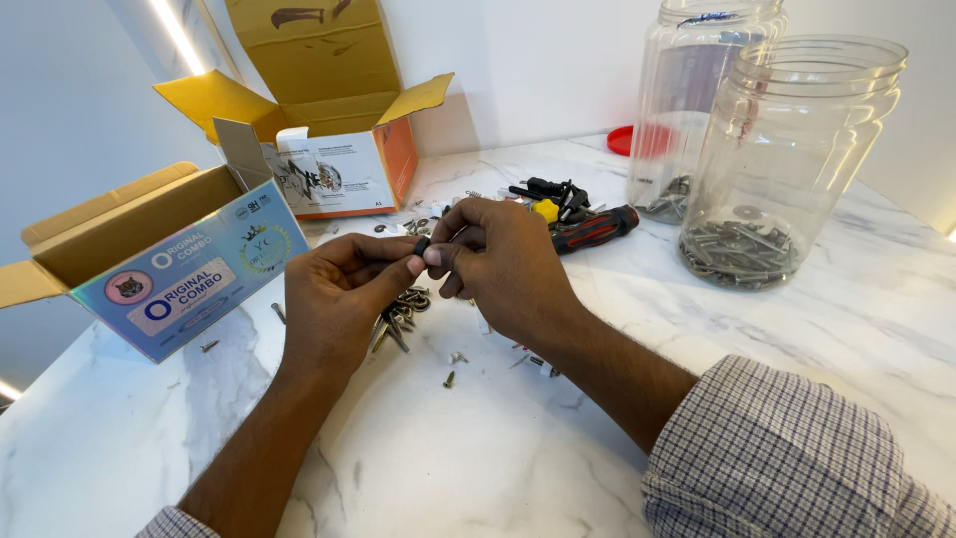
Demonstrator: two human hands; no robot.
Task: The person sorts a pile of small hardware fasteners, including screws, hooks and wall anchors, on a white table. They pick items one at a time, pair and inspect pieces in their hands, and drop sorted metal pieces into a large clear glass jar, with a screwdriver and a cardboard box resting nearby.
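White marble-patterned tabletop against a pale wall formed the setting. Above its centre, a small dark fastener was pinched between thumb and fingertips of both hands: the left hand and the right hand met fingertip to fingertip, closed on it. Beneath the hands lay a cluster of dark screws, with loose screws scattered nearby. Behind were a red-and-black screwdriver, two clear plastic jars containing hardware, and, at left, two open cardboard boxes.
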